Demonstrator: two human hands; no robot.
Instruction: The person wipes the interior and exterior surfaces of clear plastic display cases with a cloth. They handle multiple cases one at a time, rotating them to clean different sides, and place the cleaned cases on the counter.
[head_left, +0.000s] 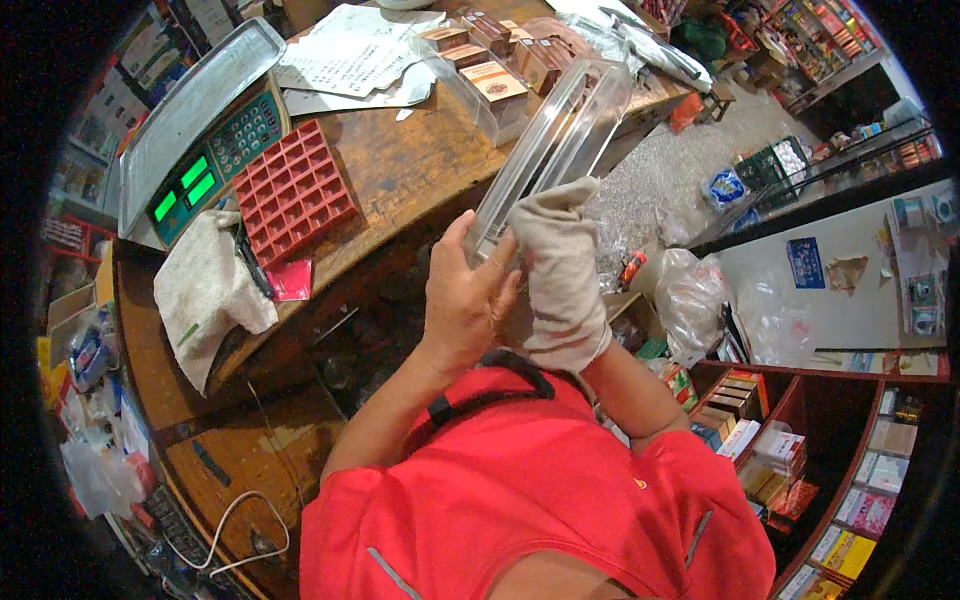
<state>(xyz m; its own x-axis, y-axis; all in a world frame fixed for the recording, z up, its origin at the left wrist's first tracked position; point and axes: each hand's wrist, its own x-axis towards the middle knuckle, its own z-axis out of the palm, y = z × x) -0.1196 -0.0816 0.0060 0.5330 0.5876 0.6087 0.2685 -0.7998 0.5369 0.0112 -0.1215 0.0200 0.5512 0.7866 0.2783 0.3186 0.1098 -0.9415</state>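
A long clear plastic tray (559, 139) is held at a slant over the wooden desk's front edge. My left hand (466, 292) grips its near end, thumb and fingers around the corner. A beige cloth (562, 277) wraps my right hand (555, 225), which presses against the tray's near right side; the fingers are hidden under the cloth. Just beyond, on the desk, a second clear plastic tray (502, 124) holds small brown and orange cartons (495, 86), with more cartons (536, 64) beside it.
On the wooden desk (405, 180) lie a red compartment grid (296, 191), a digital scale (217, 150), handwritten papers (352, 56) and a white towel (210, 277) hanging over the edge. Shelves of small boxes (780, 450) stand at right, near plastic bags (690, 300).
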